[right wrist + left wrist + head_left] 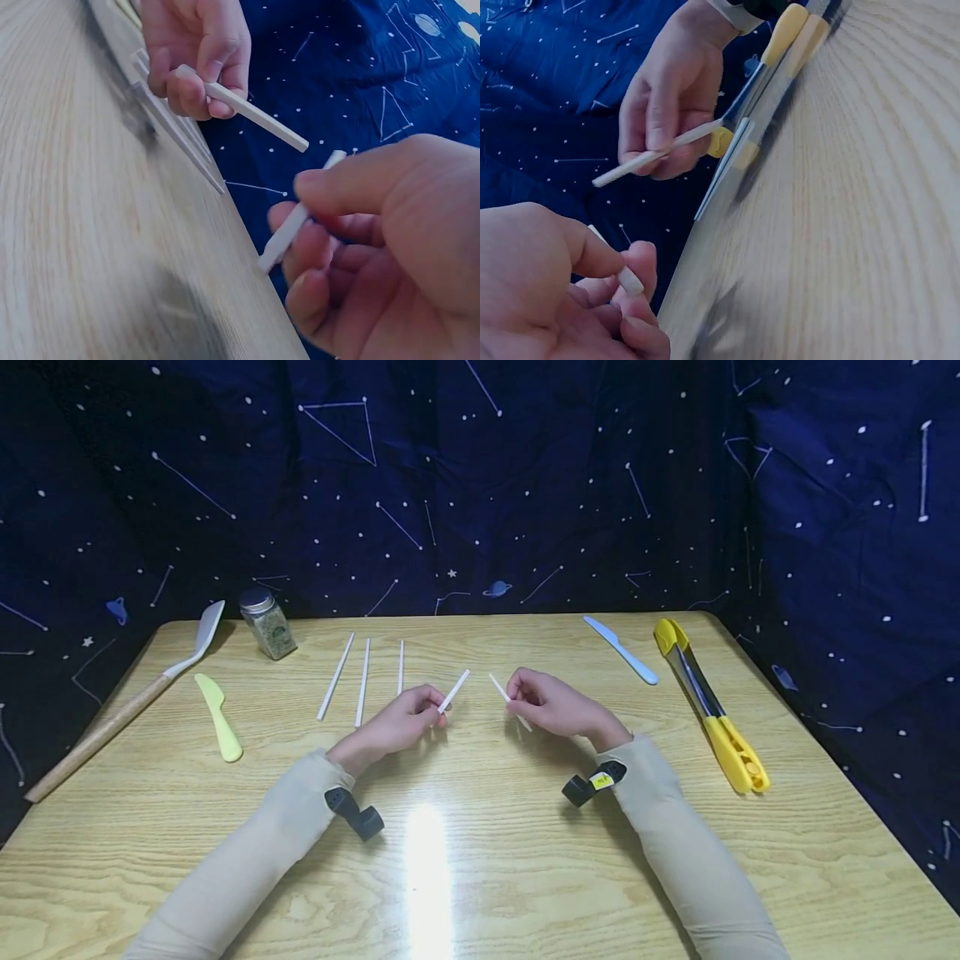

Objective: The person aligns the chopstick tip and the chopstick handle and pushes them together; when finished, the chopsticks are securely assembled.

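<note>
Above the middle of the table, my left hand (408,717) pinches a short white stick (454,691) between thumb and fingers. It slants up to the right. Opposite it, my right hand (553,702) pinches another short white stick (499,687), tilted up to the left. A gap separates the two sticks, and both are off the table. In the right wrist view the left hand's stick (262,124) looks square-edged; the right hand's stick (289,229) is gripped near its middle. Three longer white sticks (336,677) lie side by side left of the hands, one partly behind the left hand.
On the left of the wooden table (495,860) lie a wooden-handled spatula (112,727), a yellow knife (220,718) and an upright, dark-lidded spice jar (270,627). To the right are a blue knife (621,649) and yellow-ended tongs (708,702). A starry dark-blue cloth (480,485) hangs behind.
</note>
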Action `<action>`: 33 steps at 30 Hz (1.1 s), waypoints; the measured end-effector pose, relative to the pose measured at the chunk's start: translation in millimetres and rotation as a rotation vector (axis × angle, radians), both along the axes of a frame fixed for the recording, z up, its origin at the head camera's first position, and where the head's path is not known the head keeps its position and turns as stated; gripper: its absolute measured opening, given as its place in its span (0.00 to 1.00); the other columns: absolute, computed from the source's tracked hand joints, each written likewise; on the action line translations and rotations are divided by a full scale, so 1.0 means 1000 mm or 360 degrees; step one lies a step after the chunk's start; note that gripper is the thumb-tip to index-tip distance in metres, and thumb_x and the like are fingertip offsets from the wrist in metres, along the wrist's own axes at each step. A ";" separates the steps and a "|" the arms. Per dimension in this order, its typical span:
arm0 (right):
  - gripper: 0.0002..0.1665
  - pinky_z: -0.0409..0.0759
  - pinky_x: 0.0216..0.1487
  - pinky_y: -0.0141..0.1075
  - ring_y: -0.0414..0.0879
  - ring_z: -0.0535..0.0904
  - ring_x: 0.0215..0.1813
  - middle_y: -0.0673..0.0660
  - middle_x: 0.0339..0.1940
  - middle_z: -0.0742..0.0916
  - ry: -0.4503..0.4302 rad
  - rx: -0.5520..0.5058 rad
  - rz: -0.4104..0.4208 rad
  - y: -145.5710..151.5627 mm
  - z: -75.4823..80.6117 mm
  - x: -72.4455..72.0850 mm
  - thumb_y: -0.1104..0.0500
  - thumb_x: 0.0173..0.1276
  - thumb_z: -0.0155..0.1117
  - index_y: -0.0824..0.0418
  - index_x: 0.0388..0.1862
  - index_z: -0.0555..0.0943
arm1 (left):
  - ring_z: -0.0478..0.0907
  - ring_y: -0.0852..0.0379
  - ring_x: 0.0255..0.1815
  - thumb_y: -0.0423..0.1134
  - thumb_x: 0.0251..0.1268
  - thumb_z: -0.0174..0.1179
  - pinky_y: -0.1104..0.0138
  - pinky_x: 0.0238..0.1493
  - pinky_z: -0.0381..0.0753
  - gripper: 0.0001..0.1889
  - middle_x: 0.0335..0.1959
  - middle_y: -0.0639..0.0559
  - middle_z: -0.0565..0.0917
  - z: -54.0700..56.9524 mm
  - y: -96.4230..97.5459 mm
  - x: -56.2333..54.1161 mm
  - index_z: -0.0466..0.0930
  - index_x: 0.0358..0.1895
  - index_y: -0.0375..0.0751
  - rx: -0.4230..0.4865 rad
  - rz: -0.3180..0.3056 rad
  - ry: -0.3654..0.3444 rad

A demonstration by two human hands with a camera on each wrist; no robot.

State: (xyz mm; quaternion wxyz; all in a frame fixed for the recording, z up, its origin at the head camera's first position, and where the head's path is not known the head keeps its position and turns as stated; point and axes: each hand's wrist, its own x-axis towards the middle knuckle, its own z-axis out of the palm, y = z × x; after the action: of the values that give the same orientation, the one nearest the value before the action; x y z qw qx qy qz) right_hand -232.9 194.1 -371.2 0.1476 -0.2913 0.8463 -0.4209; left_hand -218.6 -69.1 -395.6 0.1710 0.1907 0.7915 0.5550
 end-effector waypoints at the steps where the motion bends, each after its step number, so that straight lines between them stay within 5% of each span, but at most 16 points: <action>1: 0.03 0.68 0.24 0.28 0.41 0.70 0.23 0.53 0.24 0.75 -0.0010 -0.0062 -0.0035 0.000 0.000 0.000 0.69 0.70 0.55 0.67 0.38 0.70 | 0.69 0.55 0.30 0.27 0.67 0.43 0.71 0.27 0.69 0.11 0.34 0.40 0.79 0.000 0.001 0.000 0.70 0.47 0.23 0.0016 -0.0005 -0.0004; 10: 0.06 0.78 0.28 0.30 0.43 0.78 0.25 0.56 0.26 0.79 -0.0103 -0.0477 -0.0275 0.001 0.005 -0.002 0.70 0.69 0.55 0.72 0.42 0.69 | 0.73 0.57 0.34 0.31 0.69 0.51 0.70 0.37 0.70 0.11 0.37 0.36 0.83 -0.001 0.003 0.002 0.73 0.47 0.25 0.0076 -0.0049 0.0034; 19: 0.08 0.82 0.33 0.35 0.41 0.82 0.28 0.60 0.33 0.83 -0.0186 -0.0642 -0.0401 0.001 0.010 -0.002 0.69 0.74 0.49 0.75 0.46 0.67 | 0.75 0.52 0.33 0.32 0.68 0.53 0.71 0.32 0.73 0.12 0.35 0.40 0.86 -0.002 0.007 0.007 0.78 0.48 0.26 0.0073 -0.0147 0.0009; 24: 0.05 0.83 0.35 0.32 0.40 0.83 0.30 0.63 0.36 0.83 -0.0260 -0.0770 -0.0423 -0.001 0.011 -0.002 0.69 0.74 0.48 0.72 0.45 0.67 | 0.75 0.52 0.32 0.31 0.68 0.53 0.70 0.30 0.75 0.12 0.36 0.36 0.85 -0.003 0.009 0.008 0.78 0.47 0.25 0.0059 -0.0212 0.0002; 33: 0.03 0.82 0.37 0.30 0.41 0.84 0.32 0.55 0.34 0.83 -0.0344 -0.0878 -0.0378 -0.002 0.011 -0.002 0.70 0.74 0.46 0.66 0.42 0.68 | 0.75 0.56 0.29 0.29 0.68 0.53 0.71 0.25 0.75 0.11 0.36 0.34 0.84 -0.002 0.012 0.012 0.77 0.48 0.25 0.0041 -0.0309 -0.0028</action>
State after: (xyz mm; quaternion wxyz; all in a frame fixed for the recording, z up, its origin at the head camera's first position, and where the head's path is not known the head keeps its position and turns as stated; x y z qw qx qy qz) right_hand -234.4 192.0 -360.6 0.1019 -0.1733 0.7077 -0.6773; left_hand -206.3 -57.0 -397.9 0.2286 0.2638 0.7605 0.5476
